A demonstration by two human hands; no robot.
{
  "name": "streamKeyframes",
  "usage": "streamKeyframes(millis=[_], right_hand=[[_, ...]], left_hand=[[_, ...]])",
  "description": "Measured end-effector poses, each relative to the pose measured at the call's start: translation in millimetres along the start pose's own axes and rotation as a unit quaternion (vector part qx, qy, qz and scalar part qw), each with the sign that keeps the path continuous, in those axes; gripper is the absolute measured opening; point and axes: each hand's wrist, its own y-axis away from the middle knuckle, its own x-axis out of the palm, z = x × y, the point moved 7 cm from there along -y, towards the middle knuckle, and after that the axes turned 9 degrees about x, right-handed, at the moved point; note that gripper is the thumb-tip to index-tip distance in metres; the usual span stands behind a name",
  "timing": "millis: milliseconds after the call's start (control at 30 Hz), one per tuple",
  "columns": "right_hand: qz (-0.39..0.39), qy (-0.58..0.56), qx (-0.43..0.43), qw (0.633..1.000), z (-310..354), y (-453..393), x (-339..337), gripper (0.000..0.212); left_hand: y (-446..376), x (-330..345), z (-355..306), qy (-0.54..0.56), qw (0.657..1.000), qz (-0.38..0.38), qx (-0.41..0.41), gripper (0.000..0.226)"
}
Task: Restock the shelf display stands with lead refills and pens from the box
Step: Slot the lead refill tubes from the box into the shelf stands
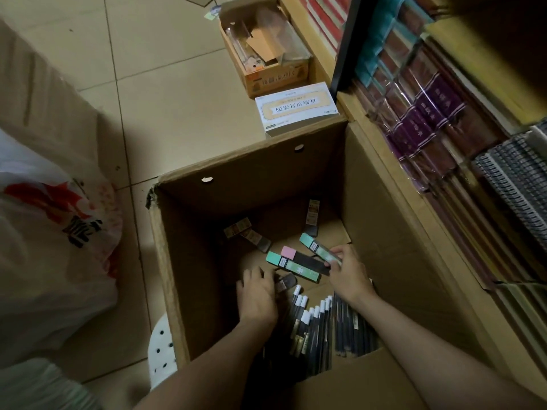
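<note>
While you reach down, room: tiled floor (pixel 165 93), shelf (pixel 444 149) of wrapped books on your right.
Box (pixel 384 208): open carton on the floor beside the shelf.
Pens (pixel 313 324): bundled on the box bottom, white caps pointing away from you.
Refills (pixel 291 266): flat packs, long axes slanting left-to-right.
Right hand (pixel 347 276): fingers pinch a green refill (pixel 319 249).
Left hand (pixel 257 294): fingers curled on a dark pack (pixel 285 282); grip unclear.
</note>
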Motion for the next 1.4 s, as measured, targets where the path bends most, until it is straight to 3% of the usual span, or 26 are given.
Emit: streamKeyframes(millis=[167,233,333,400,500,667,833,933,1067,1200,1400], right_hand=[[0.015,-0.048,0.035,0.998,-8.8,6.8,5.3,0.025],[0.035,-0.056,0.052,0.996,-11.2,10.5,9.5,0.024],[0.061,-0.054,0.08,0.993,-13.1,13.4,13.2,0.018],[0.074,-0.042,0.078,0.993,-11.6,14.8,15.3,0.013],[0.041,-0.031,0.049,0.997,-4.7,13.7,10.3,0.011],[0.0,-0.031,0.037,0.999,-0.5,8.7,5.8,0.011],[0.005,-0.005,0.043,0.999,-1.0,4.3,13.9,0.01],[0.01,-0.012,0.06,0.998,-1.7,4.3,15.6,0.013],[0.014,-0.051,0.059,0.997,3.4,10.7,7.5,0.024],[0.054,-0.116,0.081,0.988,19.1,30.0,0.2,0.028],[0.086,-0.138,0.025,0.986,77.3,81.3,-34.0,0.035]], left_hand=[[8.9,0.0,6.9,0.207,0.975,-0.057,-0.053,0.021],[11.9,0.1,7.2,0.347,0.927,-0.068,-0.122,0.018],[14.9,5.0,0.7,0.512,0.829,-0.083,-0.209,0.021],[16.4,8.7,-3.4,0.545,0.794,-0.095,-0.252,0.02],[13.7,18.0,-10.6,0.538,0.791,-0.085,-0.279,0.026],[2.7,37.2,-20.6,0.577,0.737,-0.078,-0.343,0.029],[-9.2,39.6,-18.5,0.533,0.753,-0.105,-0.371,0.037],[-11.5,41.5,-18.1,0.537,0.763,-0.095,-0.347,0.032],[-3.9,27.8,-14.2,0.602,0.727,-0.13,-0.305,0.021],[3.4,-8.4,-10.9,0.632,0.728,-0.152,-0.217,0.018],[16.8,-87.1,-22.9,0.6,0.785,-0.146,-0.051,0.015]])
